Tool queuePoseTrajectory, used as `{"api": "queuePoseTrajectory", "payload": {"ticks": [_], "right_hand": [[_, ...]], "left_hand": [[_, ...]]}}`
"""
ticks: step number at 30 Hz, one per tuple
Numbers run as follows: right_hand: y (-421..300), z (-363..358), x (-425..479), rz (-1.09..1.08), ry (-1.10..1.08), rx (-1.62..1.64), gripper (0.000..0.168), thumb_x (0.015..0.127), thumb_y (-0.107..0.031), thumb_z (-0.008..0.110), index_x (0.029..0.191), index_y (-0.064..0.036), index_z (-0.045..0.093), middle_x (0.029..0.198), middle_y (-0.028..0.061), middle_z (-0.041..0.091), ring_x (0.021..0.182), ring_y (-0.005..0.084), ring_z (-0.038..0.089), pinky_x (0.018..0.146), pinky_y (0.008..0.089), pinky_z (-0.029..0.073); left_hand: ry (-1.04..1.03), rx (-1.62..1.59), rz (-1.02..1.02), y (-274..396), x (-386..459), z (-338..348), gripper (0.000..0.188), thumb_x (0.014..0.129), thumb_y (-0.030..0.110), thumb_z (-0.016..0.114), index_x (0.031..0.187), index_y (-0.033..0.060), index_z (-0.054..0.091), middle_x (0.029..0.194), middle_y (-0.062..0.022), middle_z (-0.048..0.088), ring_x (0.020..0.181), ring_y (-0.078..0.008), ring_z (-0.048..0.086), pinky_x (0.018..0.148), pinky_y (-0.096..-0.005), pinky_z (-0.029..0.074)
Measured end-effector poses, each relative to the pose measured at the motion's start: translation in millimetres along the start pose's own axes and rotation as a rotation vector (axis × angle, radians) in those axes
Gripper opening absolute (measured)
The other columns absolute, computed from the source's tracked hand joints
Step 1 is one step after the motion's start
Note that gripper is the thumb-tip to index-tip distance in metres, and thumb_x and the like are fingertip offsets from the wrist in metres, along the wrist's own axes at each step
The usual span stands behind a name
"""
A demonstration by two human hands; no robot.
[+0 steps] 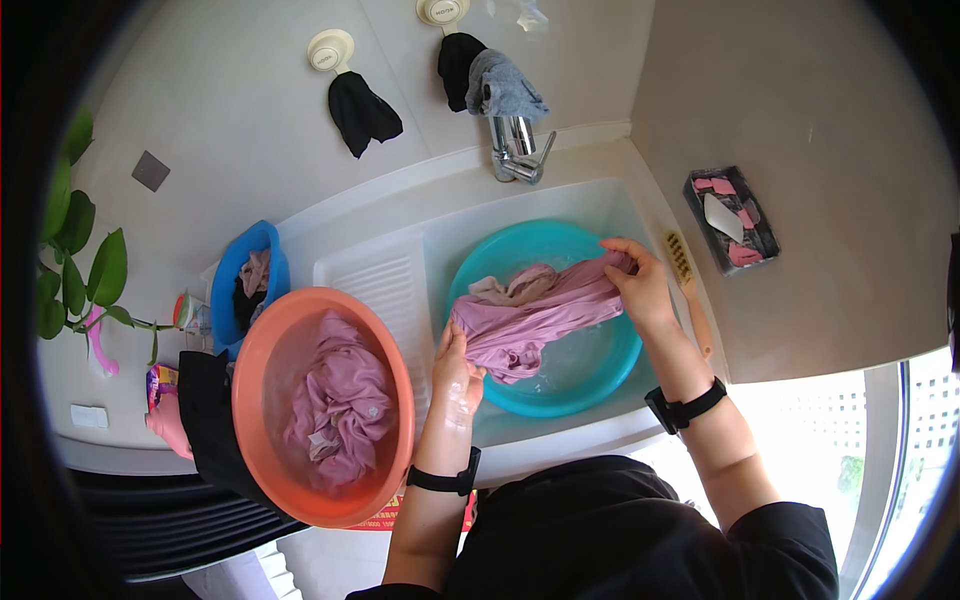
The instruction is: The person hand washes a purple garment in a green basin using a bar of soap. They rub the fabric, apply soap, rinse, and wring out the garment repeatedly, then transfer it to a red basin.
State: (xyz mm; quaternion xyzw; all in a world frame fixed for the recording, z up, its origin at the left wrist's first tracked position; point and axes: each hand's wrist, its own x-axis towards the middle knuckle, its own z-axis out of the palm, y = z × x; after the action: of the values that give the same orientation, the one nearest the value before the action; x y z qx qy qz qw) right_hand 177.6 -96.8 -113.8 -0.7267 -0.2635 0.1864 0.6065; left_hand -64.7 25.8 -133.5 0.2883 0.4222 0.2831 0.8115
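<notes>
A wet pink garment [540, 307] is stretched between my two hands, above a turquoise plastic basin [469, 259] that sits in the white sink. My left hand [456, 371] grips its lower left end. At the upper right end, my right hand [636, 281] pinches the cloth between thumb and fingers. Behind the stretched part lies a paler, beige-pink bunch of cloth [491, 291]; whether it is the same piece I cannot tell. Water [577, 364] shows in the basin below. To the left, an orange basin [251, 375] holds another pink garment [345, 405] in water.
A chrome faucet [514, 161] rises behind the sink, with a grey cloth [506, 82] over its top. A wooden scrub brush [690, 289] rests on the right ledge. Beside the ribbed washboard [375, 281] stands a blue tub [225, 289] with clothes. A soap box [731, 217] hangs on the right wall.
</notes>
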Motion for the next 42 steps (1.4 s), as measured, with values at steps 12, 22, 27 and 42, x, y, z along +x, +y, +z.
{"api": "queuePoseTrajectory", "payload": {"ticks": [12, 22, 27, 42], "right_hand": [[19, -5, -32, -0.071, -0.57, -0.799, 0.06, 0.071, -0.011, 0.076, 0.128, -0.016, 0.059, 0.136, 0.0134, 0.048, 0.127, 0.0388, 0.042, 0.106, 0.0453, 0.039], [1, 45, -25, -0.314, -0.704, -0.576, 0.083, 0.071, -0.013, 0.08, 0.144, -0.013, 0.042, 0.145, 0.0157, 0.044, 0.136, 0.033, 0.037, 0.11, 0.0401, 0.036], [3, 31, -18, 0.113, -0.994, 0.279, 0.084, 0.078, -0.011, 0.077, 0.149, -0.009, 0.033, 0.142, 0.0129, 0.045, 0.133, 0.0245, 0.041, 0.109, 0.0356, 0.037], [-49, 5, -5, -0.122, -0.25, 0.023, 0.016, 0.083, -0.008, 0.073, 0.095, -0.003, 0.062, 0.08, 0.0036, 0.064, 0.076, 0.0102, 0.059, 0.07, 0.0258, 0.049]], "left_hand": [[-0.405, -0.322, 0.215, 14, -8, 10, 0.049, 0.101, 0.026, 0.049, 0.144, 0.0071, 0.037, 0.142, -0.0088, 0.047, 0.13, -0.0261, 0.047, 0.11, -0.0474, 0.035], [-0.496, -0.244, 0.233, 31, -27, 43, 0.044, 0.098, 0.013, 0.037, 0.141, 0.0029, 0.039, 0.138, -0.0117, 0.049, 0.124, -0.0255, 0.052, 0.107, -0.0437, 0.041], [-0.471, -0.164, 0.312, 39, -29, 46, 0.044, 0.1, 0.014, 0.036, 0.142, 0.0013, 0.038, 0.139, -0.0131, 0.048, 0.124, -0.0254, 0.052, 0.109, -0.0419, 0.039], [-0.156, 0.813, 0.32, -25, 17, -1, 0.061, 0.082, 0.012, 0.072, 0.134, -0.0027, 0.043, 0.131, -0.0183, 0.051, 0.125, -0.0289, 0.048, 0.105, -0.0375, 0.038]]}}
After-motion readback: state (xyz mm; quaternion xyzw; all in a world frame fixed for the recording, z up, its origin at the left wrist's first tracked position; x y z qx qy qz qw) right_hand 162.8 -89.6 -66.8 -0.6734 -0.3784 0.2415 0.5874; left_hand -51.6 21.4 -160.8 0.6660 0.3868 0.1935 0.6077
